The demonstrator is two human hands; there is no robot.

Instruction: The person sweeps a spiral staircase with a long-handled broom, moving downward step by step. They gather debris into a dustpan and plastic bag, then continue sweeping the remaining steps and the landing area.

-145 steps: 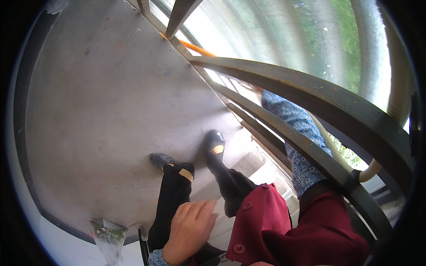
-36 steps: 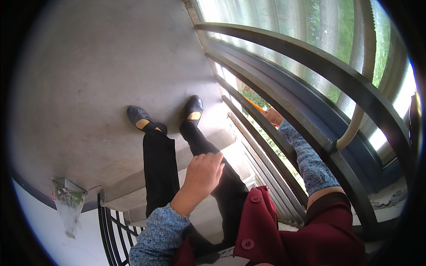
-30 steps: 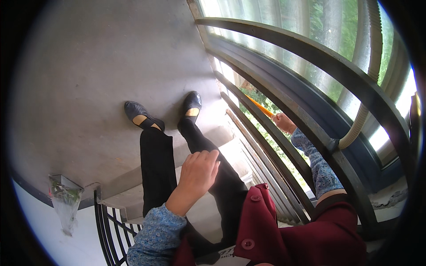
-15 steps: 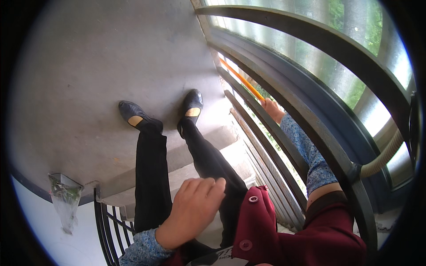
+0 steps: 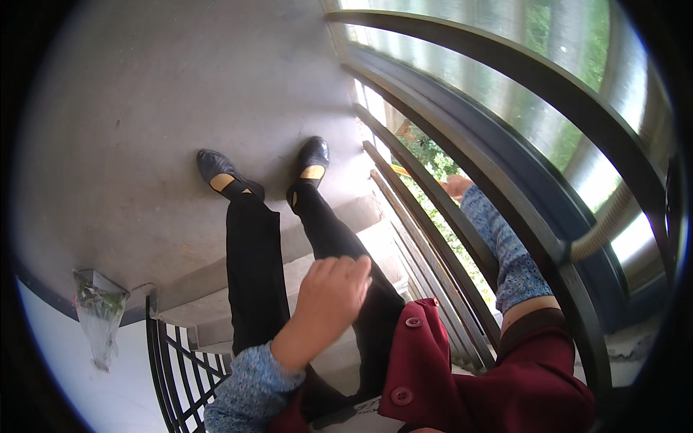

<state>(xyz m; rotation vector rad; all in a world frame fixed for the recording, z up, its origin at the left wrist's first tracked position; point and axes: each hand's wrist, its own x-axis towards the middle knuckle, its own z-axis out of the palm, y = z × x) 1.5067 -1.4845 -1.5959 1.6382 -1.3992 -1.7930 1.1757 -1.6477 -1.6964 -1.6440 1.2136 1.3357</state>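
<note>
In front of my body, above my thigh, my left hand (image 5: 330, 304) is closed in a loose curl with its back toward me. No object sticks out of it; the palm side is hidden. My right arm reaches out between the dark railing bars on the right. Past the bars, my right hand (image 5: 456, 187) is closed around a thin orange stick (image 5: 399, 170). A railing bar hides part of the stick and some of the fingers.
Dark railing bars (image 5: 462, 224) run along my right side, beside a blue-grey frame (image 5: 505, 137) and corrugated panels. A ribbed hose (image 5: 603, 224) hangs there. Concrete steps (image 5: 209, 296) lie below my legs. At left, a clear plastic bag (image 5: 101, 317) with greenery hangs by a black railing (image 5: 162, 361).
The orange stick has swung down and outward, with less of it showing. My right hand has moved slightly down and right; my left hand has risen a little.
</note>
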